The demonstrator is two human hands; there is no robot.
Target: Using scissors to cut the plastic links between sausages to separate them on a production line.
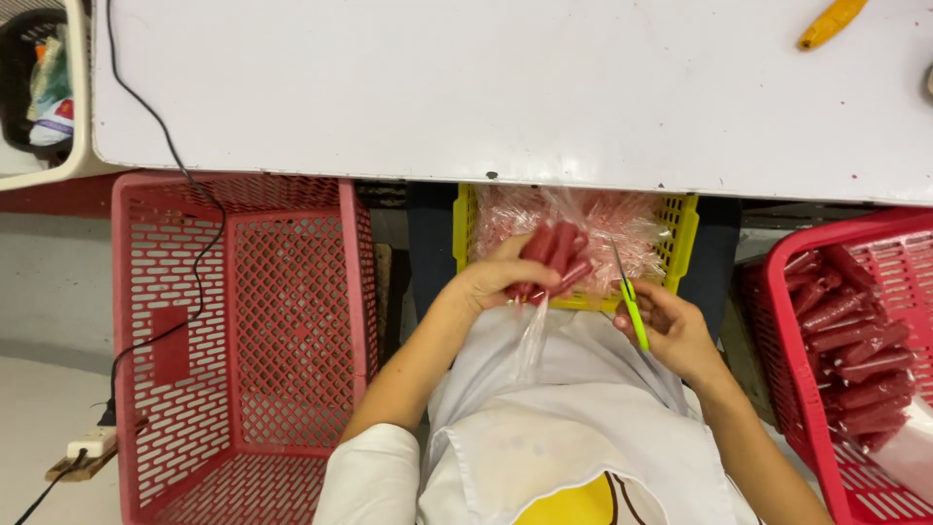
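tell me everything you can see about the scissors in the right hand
The scissors are small and slim, with bright lime-green plastic handles and thin, dark metal blades. The right hand grips the handles, blades pointing up and away over the yellow basket, near the clear plastic wrap. Whether the blades are open or closed is too fine to tell. They sit just right of the red sausage bundle.

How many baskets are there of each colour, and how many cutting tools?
Red baskets: 2, an empty one on the left and one on the right holding red sticks.
Yellow baskets: 1, under the table edge, with clear wrappers inside.
Scissors: 1, green-handled, in the right hand.
Total: 4.
The left hand grips a bundle of red sticks.
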